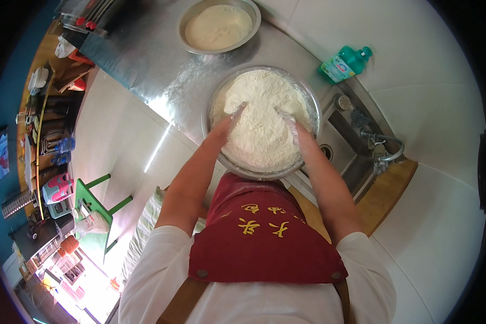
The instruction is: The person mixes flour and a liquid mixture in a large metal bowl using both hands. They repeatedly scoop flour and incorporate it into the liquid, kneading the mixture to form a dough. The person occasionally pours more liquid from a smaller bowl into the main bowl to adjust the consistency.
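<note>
A wide metal bowl [316, 117] heaped with pale flour [263, 121] stands on the steel worktop in front of my red apron. My left hand [233, 119] is pushed into the flour at the bowl's left side, its fingertips partly buried. On the right side my right hand [291, 125] is sunk in the flour the same way, coated white. Both hands point away from me, with a mound of flour between them. How far the fingers are bent under the flour is hidden. Beyond the bowl sits a second metal bowl [256, 24] holding a smooth, pale dough or batter [218, 27].
Flour dusts the steel worktop [146, 52]. Right of the bowl are a sink [348, 162] with a curved faucet [393, 150] and a green detergent bottle [344, 65]. Metal utensils with red parts [91, 22] lie at the far left. A green table [93, 218] stands on the floor at left.
</note>
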Motion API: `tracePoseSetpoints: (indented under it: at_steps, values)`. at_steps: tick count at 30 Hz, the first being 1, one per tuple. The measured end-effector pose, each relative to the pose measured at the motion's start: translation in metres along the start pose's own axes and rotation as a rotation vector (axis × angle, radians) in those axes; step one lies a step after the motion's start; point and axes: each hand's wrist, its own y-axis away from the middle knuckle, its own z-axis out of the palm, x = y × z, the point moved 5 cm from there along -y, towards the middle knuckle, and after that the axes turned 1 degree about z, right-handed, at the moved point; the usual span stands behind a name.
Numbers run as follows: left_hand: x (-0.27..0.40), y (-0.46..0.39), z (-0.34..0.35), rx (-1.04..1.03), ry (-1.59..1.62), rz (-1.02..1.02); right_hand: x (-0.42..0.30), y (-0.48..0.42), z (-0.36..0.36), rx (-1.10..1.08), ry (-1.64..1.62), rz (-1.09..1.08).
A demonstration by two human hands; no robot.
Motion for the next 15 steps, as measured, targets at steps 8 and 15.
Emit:
tracePoseSetpoints:
  at_steps: [8,15]
  values:
    - [-0.04,-0.04,-0.006,-0.272,0.079,-0.066,0.008,0.016,0.016,-0.032,-0.232,-0.022]
    - [-0.043,-0.064,-0.018,-0.082,0.289,0.008,-0.013,0.027,0.041,-0.082,-0.279,0.011]
